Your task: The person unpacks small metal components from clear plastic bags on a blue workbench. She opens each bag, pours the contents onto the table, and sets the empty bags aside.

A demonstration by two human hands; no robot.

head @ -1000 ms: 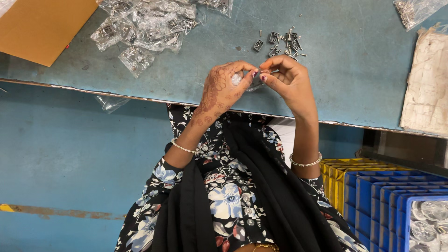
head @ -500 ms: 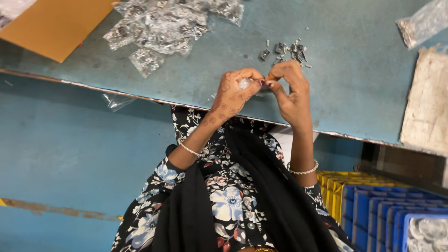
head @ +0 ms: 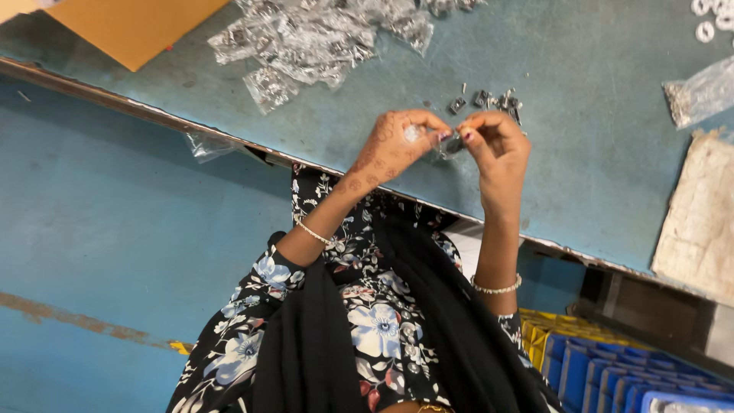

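My left hand and my right hand are raised together above the front of a blue-green table. Their fingertips meet on a small clear plastic bag with a small metal part between them. Both hands pinch it. Just beyond the fingers, several small metal parts lie loose on the table.
A heap of small clear bags with metal parts lies at the back left, beside a brown cardboard sheet. Another filled bag and a worn white board are at the right. Yellow and blue bins stand below.
The view has shifted, so the table and hands sit a little differently in the frame. Both hands stay together, pinching the small bag.
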